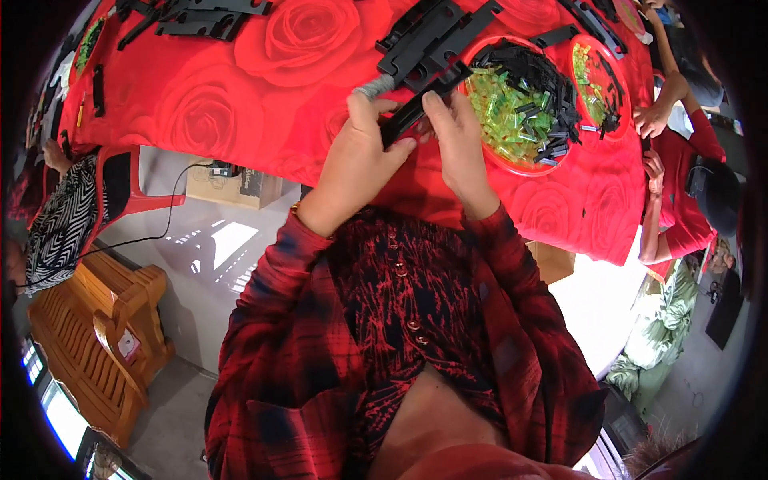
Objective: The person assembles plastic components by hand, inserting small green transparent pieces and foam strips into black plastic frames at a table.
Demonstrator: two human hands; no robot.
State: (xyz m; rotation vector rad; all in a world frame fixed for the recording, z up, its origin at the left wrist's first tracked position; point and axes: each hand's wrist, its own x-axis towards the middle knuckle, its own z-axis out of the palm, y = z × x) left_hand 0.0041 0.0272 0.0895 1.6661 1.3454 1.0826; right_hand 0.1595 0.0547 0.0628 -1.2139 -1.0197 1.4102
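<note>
Both my hands are at the table's near edge on a long, narrow black plastic piece (406,117), which slants up to the right. My left hand (356,156) is closed around its lower end; grey wrapping (376,86) covers a finger. My right hand (460,144) pinches the piece farther up, thumb and fingers closed on it. Just beyond lies a stack of larger black plastic parts (424,44). To the right of my right hand stands a red bowl (524,170) with small yellow-green translucent pieces (508,108) and small black pieces (532,68).
A red rose-patterned cloth (200,104) covers the table. More black parts (204,20) lie at the far left. A second red bowl (608,48) sits at the right, near a co-worker's hands (654,120). A cardboard box (232,188) and wooden bench (96,336) are at the left.
</note>
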